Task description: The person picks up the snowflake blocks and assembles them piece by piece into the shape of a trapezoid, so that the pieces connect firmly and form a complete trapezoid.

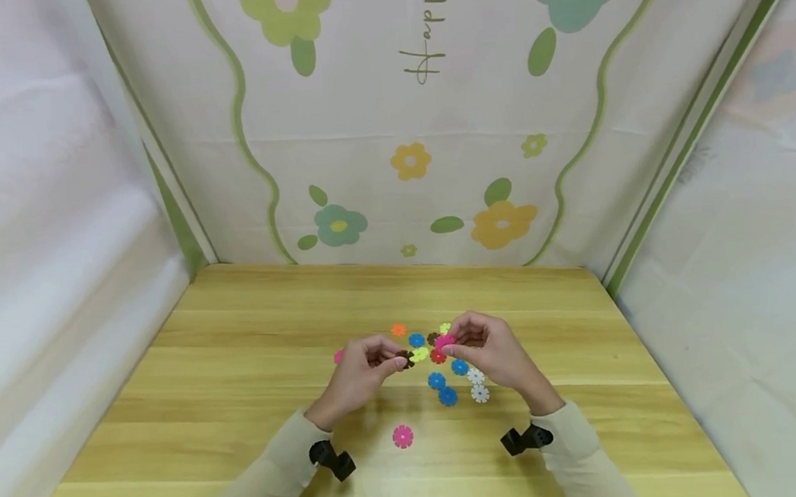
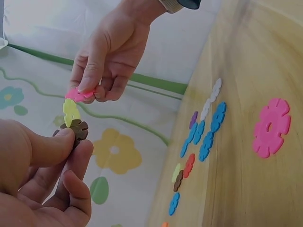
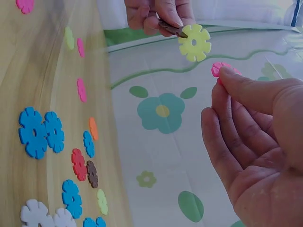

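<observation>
My left hand [image 1: 359,371] pinches a brown flower-shaped plastic disc [image 2: 80,131] between thumb and fingers. A yellow notched disc [image 3: 200,46] is joined to the brown one and sticks out toward the other hand. With thumb and fingertips, my right hand [image 1: 496,351] pinches a pink disc [image 3: 220,69]. A small gap separates the pink disc from the yellow one in the right wrist view. Both hands are raised above the table, close to each other, and the right fingers cover part of the pink disc.
On the wooden table [image 1: 252,318] lie loose discs: several blue ones [image 3: 31,142], white ones [image 1: 480,399], a red one [image 3: 78,164], an orange one [image 1: 398,329] and a pink one [image 1: 397,437] near the front. Printed cloth walls [image 1: 362,114] surround the table.
</observation>
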A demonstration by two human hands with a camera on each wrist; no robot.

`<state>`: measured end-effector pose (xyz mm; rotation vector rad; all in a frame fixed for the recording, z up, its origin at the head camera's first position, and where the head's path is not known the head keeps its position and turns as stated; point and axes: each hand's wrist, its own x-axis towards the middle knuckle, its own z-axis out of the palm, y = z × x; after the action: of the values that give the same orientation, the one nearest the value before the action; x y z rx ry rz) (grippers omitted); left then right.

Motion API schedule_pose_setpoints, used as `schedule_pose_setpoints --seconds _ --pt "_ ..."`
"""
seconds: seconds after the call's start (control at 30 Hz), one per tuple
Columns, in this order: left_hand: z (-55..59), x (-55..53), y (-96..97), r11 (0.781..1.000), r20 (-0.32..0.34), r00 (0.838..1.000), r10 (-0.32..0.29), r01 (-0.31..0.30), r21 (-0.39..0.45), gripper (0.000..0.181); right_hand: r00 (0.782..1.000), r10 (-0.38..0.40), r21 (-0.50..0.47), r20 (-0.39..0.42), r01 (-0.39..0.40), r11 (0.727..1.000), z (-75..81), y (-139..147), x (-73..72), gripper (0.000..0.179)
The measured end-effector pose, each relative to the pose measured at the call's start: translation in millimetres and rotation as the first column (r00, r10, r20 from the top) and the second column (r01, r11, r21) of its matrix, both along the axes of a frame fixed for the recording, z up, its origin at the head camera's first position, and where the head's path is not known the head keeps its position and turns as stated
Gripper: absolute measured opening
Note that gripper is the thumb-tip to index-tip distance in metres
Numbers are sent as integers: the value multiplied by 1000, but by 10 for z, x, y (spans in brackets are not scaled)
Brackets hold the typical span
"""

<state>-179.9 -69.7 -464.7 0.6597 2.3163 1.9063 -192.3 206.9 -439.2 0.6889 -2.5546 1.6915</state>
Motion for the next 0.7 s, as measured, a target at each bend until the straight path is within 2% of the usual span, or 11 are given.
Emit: schedule_pose_setpoints --seconds 0.7 --pt "-40 9 25 1000 -26 999 -18 18 -5 7 999 51 22 -17 -51 998 -39 -55 10 17"
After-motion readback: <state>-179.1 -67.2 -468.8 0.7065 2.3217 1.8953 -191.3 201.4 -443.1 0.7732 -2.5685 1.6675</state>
